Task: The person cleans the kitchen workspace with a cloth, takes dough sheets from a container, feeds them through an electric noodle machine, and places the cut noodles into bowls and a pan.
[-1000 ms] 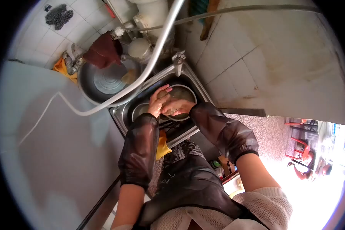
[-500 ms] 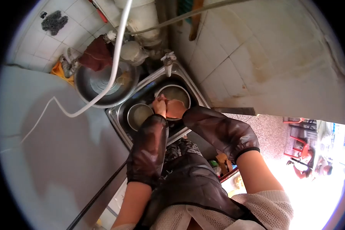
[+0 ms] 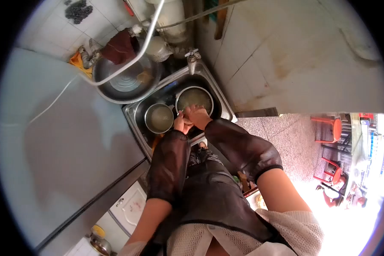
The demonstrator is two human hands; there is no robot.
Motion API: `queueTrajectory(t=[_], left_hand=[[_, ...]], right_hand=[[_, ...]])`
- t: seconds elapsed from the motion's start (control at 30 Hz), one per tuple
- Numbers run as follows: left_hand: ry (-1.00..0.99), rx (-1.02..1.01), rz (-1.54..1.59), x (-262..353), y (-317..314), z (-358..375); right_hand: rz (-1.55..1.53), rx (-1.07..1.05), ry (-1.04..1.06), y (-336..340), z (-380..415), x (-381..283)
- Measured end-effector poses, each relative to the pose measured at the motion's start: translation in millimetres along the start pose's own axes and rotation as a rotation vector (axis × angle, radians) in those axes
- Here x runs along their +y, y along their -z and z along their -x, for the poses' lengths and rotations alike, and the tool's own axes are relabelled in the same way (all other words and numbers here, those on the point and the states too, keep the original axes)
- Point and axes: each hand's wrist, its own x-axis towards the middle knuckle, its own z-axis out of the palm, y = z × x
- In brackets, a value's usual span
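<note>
The left hand and the right hand meet at the near edge of a larger round metal bowl, which sits in the steel sink below the tap; the right hand's fingers reach over the bowl's near rim and cover part of it, with the left hand just beside, close against the other; the fingers overlap and the palms are turned out of sight, so I cannot tell how wide or narrow either grip is, nor whether something lies between them; the bowl holds cloudy liquid, and its bottom cannot be made out; a smaller metal bowl stands in the sink to the left, its contents also murky; dark sleeve covers hide both forearms, and the left one partly hides an orange item at the sink's near edge, too little of it showing to name; beyond the sink, a wide basin is crossed by a white hose, which runs out at the top of the view, and partly overhung by a dark red cloth; a yellowish piece inside the basin is too small to identify; at far right, red stools stand near glare that washes out the detail.
</note>
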Motion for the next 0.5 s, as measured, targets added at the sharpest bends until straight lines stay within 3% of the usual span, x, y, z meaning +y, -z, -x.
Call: queueTrajectory(t=[0.03, 0.1, 0.13, 0.17, 0.23, 0.37, 0.43, 0.5], left_hand=[[-0.005, -0.005, -0.005, -2.1, -31.7, 4.1], [-0.011, 0.613, -0.266, -3.7, -100.1, 13.2], [0.004, 0.629, -0.316, 3.3, -117.9, 21.1], [-0.137, 0.700, -0.380, 8.7, -125.3, 29.0], [-0.247, 0.641, -0.457, 17.9, -172.5, 41.5], [-0.415, 0.510, -0.468, 21.0, -204.2, 50.9], [-0.382, 0.429, -0.449, 21.1, -223.1, 53.7], [-0.373, 0.582, -0.657, 9.5, -248.8, 52.3]], right_hand=[[0.004, 0.005, 0.006, 16.2, 6.5, -6.7], [-0.481, 0.185, -0.141, 53.5, 20.3, -16.3], [-0.603, 0.309, -0.084, 69.9, 29.4, -17.7], [-0.598, 0.318, -0.074, 86.1, 36.9, -17.9], [-1.499, 0.162, -0.501, 106.2, 55.6, -15.8], [-1.682, 0.114, -0.510, 88.5, 77.8, -11.6], [-1.641, 0.115, -0.402, 103.3, 79.1, -18.4], [-1.295, 0.491, -0.150, 140.6, 75.1, -38.1]])
